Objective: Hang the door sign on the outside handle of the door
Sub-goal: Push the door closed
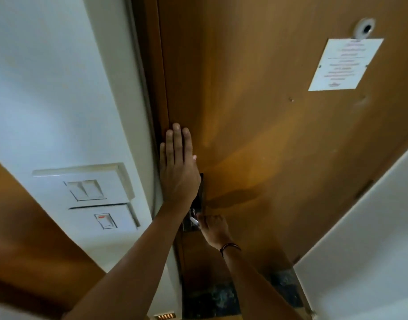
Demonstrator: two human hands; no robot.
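Observation:
A brown wooden door (267, 123) fills the middle of the head view, seen from the inside. My left hand (178, 167) lies flat against the door near its left edge, fingers together and pointing up, holding nothing. Below it, my right hand (213, 229) is closed around the metal inside handle (193, 219), whose dark lock plate (201, 192) is partly covered by my left hand. No door sign is visible in this view. The outside handle is hidden behind the door.
A white wall (48, 88) with two switch panels (85, 188) stands left of the door frame. A white notice sheet (346, 64) and a peephole (365, 28) are on the door's upper right. Another white wall (371, 227) is at right. Dark floor tiles (212, 299) lie below.

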